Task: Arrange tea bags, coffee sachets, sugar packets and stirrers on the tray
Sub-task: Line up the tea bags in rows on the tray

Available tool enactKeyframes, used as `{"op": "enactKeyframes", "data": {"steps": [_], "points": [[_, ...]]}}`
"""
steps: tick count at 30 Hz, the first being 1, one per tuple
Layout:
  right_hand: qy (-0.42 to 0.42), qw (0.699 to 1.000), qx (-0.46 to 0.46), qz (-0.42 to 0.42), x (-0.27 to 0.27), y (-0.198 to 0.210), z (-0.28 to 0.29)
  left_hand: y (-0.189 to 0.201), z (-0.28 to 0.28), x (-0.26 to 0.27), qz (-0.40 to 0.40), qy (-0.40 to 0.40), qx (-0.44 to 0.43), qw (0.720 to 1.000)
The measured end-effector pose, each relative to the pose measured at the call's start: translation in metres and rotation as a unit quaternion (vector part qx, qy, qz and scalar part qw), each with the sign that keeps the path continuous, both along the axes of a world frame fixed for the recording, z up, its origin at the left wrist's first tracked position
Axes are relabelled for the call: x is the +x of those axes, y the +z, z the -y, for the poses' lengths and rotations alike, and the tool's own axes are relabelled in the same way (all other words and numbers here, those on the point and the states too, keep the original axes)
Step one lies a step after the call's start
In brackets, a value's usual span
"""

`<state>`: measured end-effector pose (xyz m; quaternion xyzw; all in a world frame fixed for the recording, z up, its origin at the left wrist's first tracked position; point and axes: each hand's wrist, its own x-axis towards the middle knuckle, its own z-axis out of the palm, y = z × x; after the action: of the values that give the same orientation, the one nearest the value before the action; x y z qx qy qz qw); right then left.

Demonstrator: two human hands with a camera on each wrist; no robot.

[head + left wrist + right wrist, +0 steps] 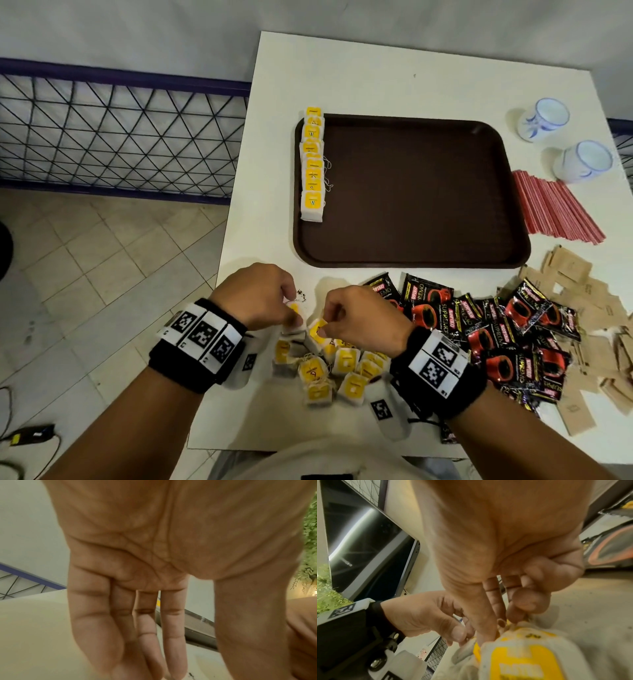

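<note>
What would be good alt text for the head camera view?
Both hands, left hand and right hand, pinch tea bags from a loose pile on a white table. Beyond it, a brown tray holds only a row of tea bags along its left edge.

A white table (376,72) carries a brown tray (411,192), two white cups (544,118), red stirrers (555,212), brown sugar packets (575,274), black coffee sachets (507,329) and loose yellow-tagged tea bags (342,370).

Brown tray (411,253); yellow-tagged tea bags (312,164); red stirrers (555,212); black-red coffee sachets (496,335).
</note>
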<state>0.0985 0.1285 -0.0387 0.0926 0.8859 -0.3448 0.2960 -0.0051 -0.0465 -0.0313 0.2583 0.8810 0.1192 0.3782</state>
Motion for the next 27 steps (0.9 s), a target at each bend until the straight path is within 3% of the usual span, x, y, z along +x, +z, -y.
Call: {"op": "enactKeyframes", "data": {"steps": [7, 13, 27], "points": [[-0.060, 0.995, -0.073, 0.004, 0.006, 0.010, -0.011, -0.002, -0.006, 0.018, 0.002, 0.000, 0.014, 1.000], [-0.148, 0.975, -0.166, 0.019, 0.011, 0.016, -0.028, -0.005, -0.006, 0.027, -0.002, 0.018, 0.022, 1.000], [-0.152, 0.979, -0.139, -0.002, 0.007, 0.016, -0.040, -0.009, -0.006, 0.026, -0.023, -0.007, 0.011, 1.000]]}}
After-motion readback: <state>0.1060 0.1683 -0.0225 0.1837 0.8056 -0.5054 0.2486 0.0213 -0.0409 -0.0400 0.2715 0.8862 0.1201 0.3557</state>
